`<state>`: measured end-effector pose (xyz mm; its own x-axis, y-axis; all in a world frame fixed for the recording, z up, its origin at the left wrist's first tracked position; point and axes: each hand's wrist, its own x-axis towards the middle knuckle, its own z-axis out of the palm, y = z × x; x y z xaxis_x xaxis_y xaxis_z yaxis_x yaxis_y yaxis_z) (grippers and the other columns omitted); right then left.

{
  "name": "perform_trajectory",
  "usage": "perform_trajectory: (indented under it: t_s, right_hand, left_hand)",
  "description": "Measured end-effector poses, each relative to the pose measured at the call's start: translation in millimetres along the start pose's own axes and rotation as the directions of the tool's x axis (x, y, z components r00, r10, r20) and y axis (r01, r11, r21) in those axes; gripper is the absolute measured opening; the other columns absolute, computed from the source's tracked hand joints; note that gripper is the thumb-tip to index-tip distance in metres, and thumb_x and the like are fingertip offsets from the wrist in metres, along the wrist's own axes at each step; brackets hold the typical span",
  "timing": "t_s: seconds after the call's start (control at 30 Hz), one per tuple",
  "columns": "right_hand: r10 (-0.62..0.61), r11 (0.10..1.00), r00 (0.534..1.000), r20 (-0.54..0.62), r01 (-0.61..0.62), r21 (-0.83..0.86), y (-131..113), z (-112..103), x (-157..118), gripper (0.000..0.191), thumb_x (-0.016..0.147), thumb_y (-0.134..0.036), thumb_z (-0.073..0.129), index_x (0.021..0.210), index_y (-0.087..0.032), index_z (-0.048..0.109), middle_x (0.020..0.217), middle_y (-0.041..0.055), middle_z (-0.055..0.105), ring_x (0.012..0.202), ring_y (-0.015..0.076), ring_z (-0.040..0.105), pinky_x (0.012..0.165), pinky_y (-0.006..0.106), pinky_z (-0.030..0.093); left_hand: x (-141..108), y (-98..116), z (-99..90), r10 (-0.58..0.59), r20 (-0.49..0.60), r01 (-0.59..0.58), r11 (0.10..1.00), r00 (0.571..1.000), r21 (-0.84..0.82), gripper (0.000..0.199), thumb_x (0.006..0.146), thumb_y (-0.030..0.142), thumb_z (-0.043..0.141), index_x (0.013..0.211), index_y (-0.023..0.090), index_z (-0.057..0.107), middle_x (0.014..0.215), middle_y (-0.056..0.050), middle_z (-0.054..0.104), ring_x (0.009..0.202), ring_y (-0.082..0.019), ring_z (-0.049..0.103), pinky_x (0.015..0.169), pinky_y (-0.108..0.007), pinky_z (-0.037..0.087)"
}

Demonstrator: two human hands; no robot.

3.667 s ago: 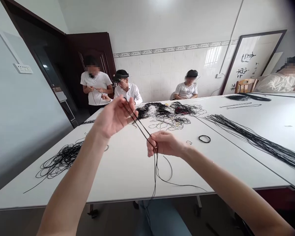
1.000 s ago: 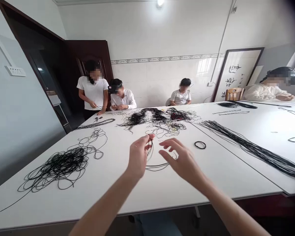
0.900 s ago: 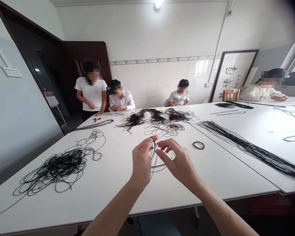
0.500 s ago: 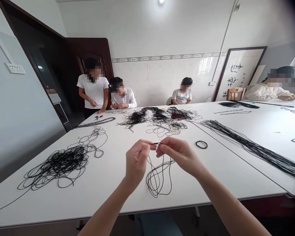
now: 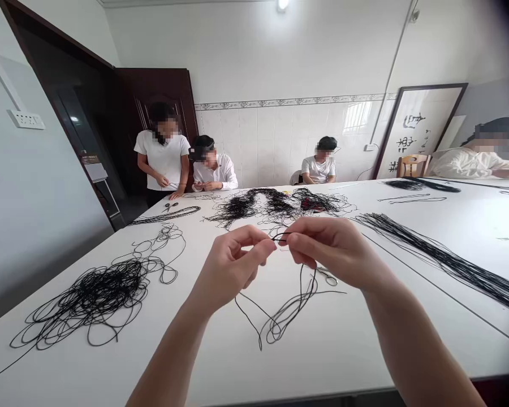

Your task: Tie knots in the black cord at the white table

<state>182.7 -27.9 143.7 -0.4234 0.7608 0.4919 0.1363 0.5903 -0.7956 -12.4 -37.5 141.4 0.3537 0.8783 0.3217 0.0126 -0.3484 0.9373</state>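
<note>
A thin black cord (image 5: 281,237) spans the small gap between my two hands above the white table. My left hand (image 5: 237,263) pinches it between thumb and forefinger. On the other side my right hand (image 5: 331,243) is closed on the cord too, with the other fingers curled under. Loose loops of black cord (image 5: 288,316) hang below the hands and rest on the tabletop (image 5: 220,362). Behind the right fingers lie scissors (image 5: 330,278), partly hidden.
At left lies a tangled heap of black cord (image 5: 106,294). A straight bundle of cords (image 5: 441,254) runs along the right. More tangled cord (image 5: 241,206) lies further back, near small scissors (image 5: 172,204). Several people sit or stand around the table's far side.
My hands appear larger and spread slightly wider, the cord still between them. The hanging loops have shifted and opened out. The view has moved a little, and scissors now show by my right hand.
</note>
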Motion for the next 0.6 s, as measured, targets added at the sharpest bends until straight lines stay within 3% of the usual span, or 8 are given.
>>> perform_trajectory:
  t_s: [0.1, 0.2, 0.33, 0.47, 0.53, 0.6]
  right_hand:
    - [-0.054, 0.996, 0.998, -0.021, 0.053, -0.072, 1, -8, 11, 0.031, 0.092, -0.043, 0.056, 0.079, -0.017, 0.067, 0.069, 0.0017, 0.063, 0.061, 0.0083, 0.056, 0.057, 0.019, 0.047]
    - [-0.073, 0.974, 0.991, -0.113, 0.047, -0.222, 10, -16, 19, 0.033, 0.092, -0.045, 0.054, 0.077, -0.018, 0.068, 0.071, 0.0022, 0.065, 0.069, 0.0109, 0.061, 0.065, 0.021, 0.050]
    - [-0.045, 0.908, 0.964, -0.261, -0.070, -0.414, 54, -29, 37, 0.036, 0.089, -0.049, 0.054, 0.075, -0.019, 0.067, 0.067, 0.0016, 0.063, 0.064, 0.0126, 0.058, 0.057, 0.022, 0.046]
    - [-0.027, 0.823, 0.928, -0.372, -0.191, -0.535, 99, -35, 57, 0.029, 0.088, -0.041, 0.055, 0.080, -0.016, 0.069, 0.076, 0.0065, 0.066, 0.068, 0.0178, 0.058, 0.063, 0.031, 0.046]
    - [-0.070, 0.797, 0.888, -0.454, -0.224, -0.562, 99, -28, 56, 0.026, 0.089, -0.036, 0.053, 0.092, -0.015, 0.068, 0.090, 0.0105, 0.066, 0.077, 0.0208, 0.059, 0.069, 0.035, 0.046]
    - [-0.150, 0.795, 0.873, -0.464, -0.173, -0.581, 84, -15, 45, 0.024, 0.093, -0.032, 0.049, 0.102, -0.017, 0.066, 0.095, 0.0095, 0.066, 0.080, 0.0192, 0.059, 0.071, 0.033, 0.046]
  left_hand:
    - [15, -5, -5.0, 0.009, -0.018, -0.009, 1.000, 1.000, -0.017, 0.022, 0.086, 0.031, 0.063, 0.069, 0.019, 0.057, 0.052, 0.007, 0.038, 0.045, -0.004, 0.032, 0.041, -0.017, 0.025]
    - [28, -12, -9.6, -0.024, -0.003, 0.024, 0.999, 1.000, -0.048, 0.014, 0.085, 0.029, 0.064, 0.075, 0.019, 0.063, 0.055, 0.007, 0.038, 0.046, -0.003, 0.031, 0.042, -0.016, 0.024]
    - [36, -24, -17.0, -0.107, 0.090, 0.124, 0.970, 0.990, -0.211, 0.013, 0.084, 0.026, 0.064, 0.074, 0.017, 0.064, 0.051, 0.008, 0.032, 0.044, -0.003, 0.026, 0.043, -0.016, 0.023]
    - [40, -34, -23.8, -0.144, 0.120, 0.178, 0.911, 0.982, -0.372, 0.013, 0.081, 0.025, 0.068, 0.072, 0.016, 0.062, 0.057, 0.006, 0.041, 0.050, -0.004, 0.033, 0.047, -0.016, 0.028]
    - [43, -39, -24.5, -0.169, 0.063, 0.179, 0.890, 0.984, -0.419, 0.015, 0.081, 0.024, 0.067, 0.069, 0.016, 0.060, 0.058, 0.005, 0.043, 0.051, -0.004, 0.034, 0.047, -0.016, 0.028]
    - [47, -44, -23.1, -0.188, -0.020, 0.164, 0.896, 0.982, -0.412, 0.016, 0.081, 0.023, 0.065, 0.067, 0.017, 0.059, 0.056, 0.005, 0.042, 0.050, -0.005, 0.032, 0.048, -0.017, 0.028]
